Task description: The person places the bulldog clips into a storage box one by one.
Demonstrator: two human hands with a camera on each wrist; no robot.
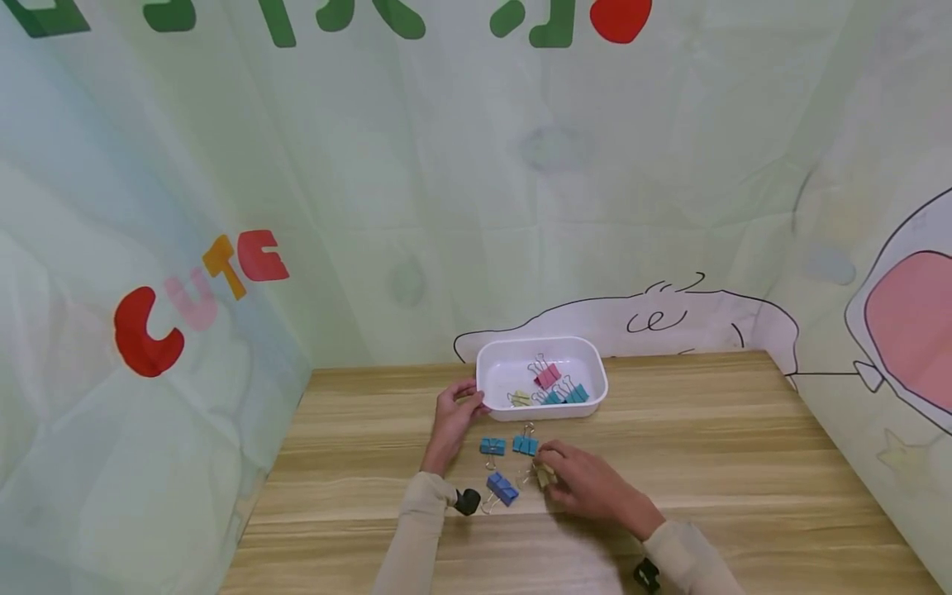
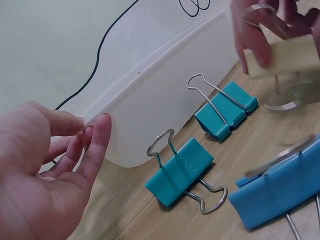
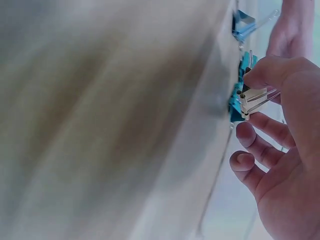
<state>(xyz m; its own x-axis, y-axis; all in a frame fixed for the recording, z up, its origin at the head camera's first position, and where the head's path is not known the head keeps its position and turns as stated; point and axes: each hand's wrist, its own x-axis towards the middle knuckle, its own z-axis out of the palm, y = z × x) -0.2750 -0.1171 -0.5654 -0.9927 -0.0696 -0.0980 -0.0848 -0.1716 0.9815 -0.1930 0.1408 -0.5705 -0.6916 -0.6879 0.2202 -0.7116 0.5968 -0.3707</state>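
One yellow clip point(image 1: 546, 476) is in front of the white box point(image 1: 539, 412), pinched between the thumb and fingers of the right hand point(image 1: 587, 483); whether it is clear of the table point(image 1: 357, 512), I cannot tell. The left hand point(image 1: 454, 417) has its thumb and fingers closed on the box's left end, at the rim. The clip is probably light, with a stiff, springy body and smooth faces that could slip a little; it looks hard to break. The broad body likely gives the surest hold, since the wire handles may swivel. The head view alone shows what lies inside the box: a pink clip point(image 1: 547, 376), a small yellow one point(image 1: 521, 398) and teal ones point(image 1: 576, 393). The left wrist view hides that but makes plain how the handles stand on the nearer teal clip point(image 2: 180, 171) and the farther teal clip point(image 2: 227, 110), both outside the box's near wall, with the blue clip point(image 2: 275, 182) farther out from it. The right wrist view shows the remaining fingers loosely bent, away from the yellow clip.
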